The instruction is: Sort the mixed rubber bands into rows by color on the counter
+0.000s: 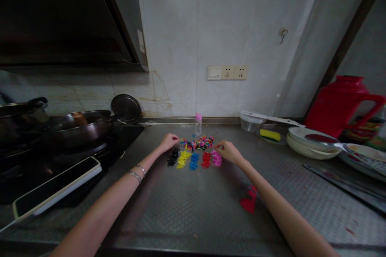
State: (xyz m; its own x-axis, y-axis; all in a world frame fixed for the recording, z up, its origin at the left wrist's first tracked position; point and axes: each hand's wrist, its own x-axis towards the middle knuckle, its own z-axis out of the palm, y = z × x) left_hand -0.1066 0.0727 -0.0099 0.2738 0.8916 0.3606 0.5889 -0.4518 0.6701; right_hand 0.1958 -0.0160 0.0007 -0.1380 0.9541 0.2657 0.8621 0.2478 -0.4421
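Observation:
A mixed heap of small coloured rubber bands [202, 143] lies on the metal counter. In front of it are sorted piles: black bands [173, 158], yellow bands [183, 159], blue bands [194, 161], red bands [206, 160] and pink bands [216, 159]. My left hand [169, 142] is at the heap's left edge, above the black pile, fingertips pinched together. At the heap's right edge, just over the pink pile, my right hand [228, 151] has its fingers closed too. Whatever either pinch holds is too small to make out. Behind the heap stands a clear bottle [198, 125] with a pink cap.
Left are a stove with a pan [81, 128] and a phone-like white device [57, 186]. Right stand a clear container [251, 122], a yellow sponge [269, 135], stacked bowls [310, 148] and a red thermos [337, 106]. A red piece [249, 200] lies near my right forearm.

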